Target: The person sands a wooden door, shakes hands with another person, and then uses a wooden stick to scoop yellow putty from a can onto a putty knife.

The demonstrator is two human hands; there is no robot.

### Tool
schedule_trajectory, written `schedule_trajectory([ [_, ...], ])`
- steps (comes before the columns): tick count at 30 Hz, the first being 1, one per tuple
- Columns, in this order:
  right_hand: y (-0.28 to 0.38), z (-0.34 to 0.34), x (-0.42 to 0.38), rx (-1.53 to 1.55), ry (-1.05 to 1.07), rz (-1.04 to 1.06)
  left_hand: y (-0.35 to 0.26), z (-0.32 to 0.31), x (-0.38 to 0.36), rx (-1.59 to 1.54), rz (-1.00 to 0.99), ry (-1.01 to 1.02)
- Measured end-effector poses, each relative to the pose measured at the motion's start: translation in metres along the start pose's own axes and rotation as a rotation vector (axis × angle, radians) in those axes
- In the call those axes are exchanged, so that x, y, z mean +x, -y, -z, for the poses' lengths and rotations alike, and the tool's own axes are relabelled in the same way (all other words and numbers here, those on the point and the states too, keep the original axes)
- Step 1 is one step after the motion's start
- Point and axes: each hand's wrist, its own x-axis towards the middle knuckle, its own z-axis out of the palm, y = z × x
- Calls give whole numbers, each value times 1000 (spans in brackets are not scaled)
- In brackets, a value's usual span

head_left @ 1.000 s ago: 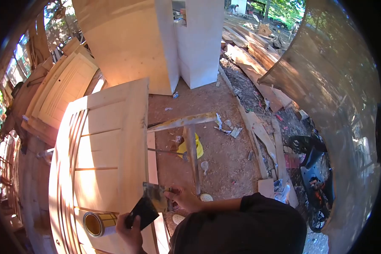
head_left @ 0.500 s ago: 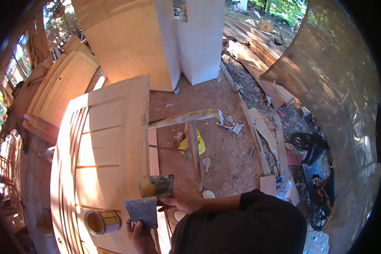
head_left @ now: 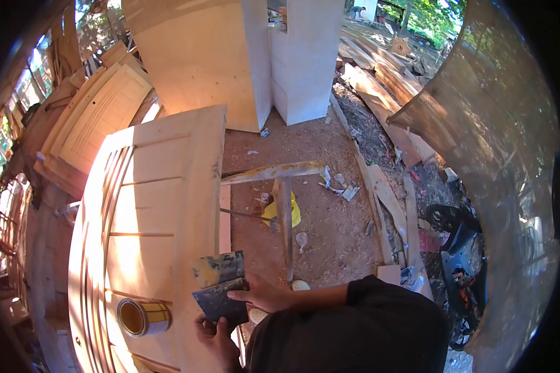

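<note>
Two thin flat putty scrapers meet in my hands over the edge of a wooden panelled door. My left hand (head_left: 219,345) pinches the dark scraper (head_left: 216,303) from below, thumb on its face. My right hand (head_left: 266,293) is closed around the side of the stained scraper (head_left: 213,268), which has yellowish smears and lies just above the dark one, overlapping it. The right thumb reaches over the dark scraper's upper edge. An open tin (head_left: 157,317) with a yellow label stands on the door (head_left: 196,161), left of my hands. Its contents are hard to make out.
A wooden support frame (head_left: 284,230) stands beside the door, with a yellow item (head_left: 290,214) behind it. Large pale panels (head_left: 199,62) stand ahead. More doors (head_left: 99,118) lean at left. Planks (head_left: 379,68) and a motorbike (head_left: 460,255) are at right, near a hanging mesh sheet (head_left: 510,155).
Both scrapers have shifted slightly left and tilted. My right hand has moved left, its thumb now over the dark scraper, and the two blades overlap more. The view has shifted slightly.
</note>
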Motion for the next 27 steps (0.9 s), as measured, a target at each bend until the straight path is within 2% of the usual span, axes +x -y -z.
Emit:
schedule_trajectory([
  [4,6,2,-2,105,27,-105,-2,-10,-3,78,43,15],
  [12,-6,23,4,185,171,-44,9,-30,-9,37,66,-1],
  [16,-2,30,1,40,102,-55,19,-38,-10,29,112,-17],
  [19,-1,39,0,-32,37,-54,20,-48,-12,69,110,70],
  [22,10,45,-3,-109,-39,-65,31,-40,-20,39,38,-31],
  [23,12,49,-3,-118,-59,-68,29,-25,-20,164,29,-28],
  [26,16,63,-5,-81,-91,-91,50,59,-10,253,-83,-355],
  [27,17,68,-4,-57,-98,-101,2,20,-33,329,-208,-433],
])
